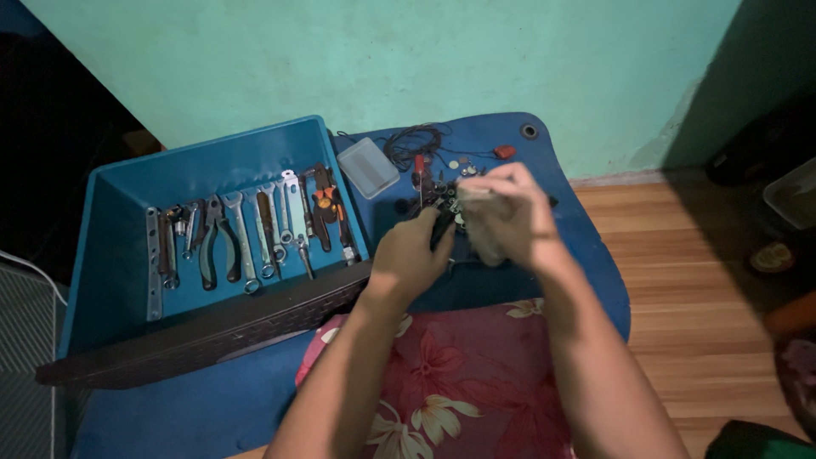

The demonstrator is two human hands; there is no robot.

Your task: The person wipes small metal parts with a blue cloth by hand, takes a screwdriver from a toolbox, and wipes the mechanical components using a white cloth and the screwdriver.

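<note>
Two hands over blue mat: left hand clamps small dark part; right hand blurred, grip unclear to me. I keep part steady, clear of loose bits.

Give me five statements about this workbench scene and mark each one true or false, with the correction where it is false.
1. The hand tools lie in a row inside a blue tray. True.
2. The tray sits to the right of both hands. False: it sits to their left.
3. The left hand grips a small dark part. True, though what the part is cannot be told.
4. The right hand rests flat on the wooden floor. False: it is raised over the blue mat, blurred, beside the left hand.
5. A clear plastic box lies on the mat near a coil of black wire. True.
</note>
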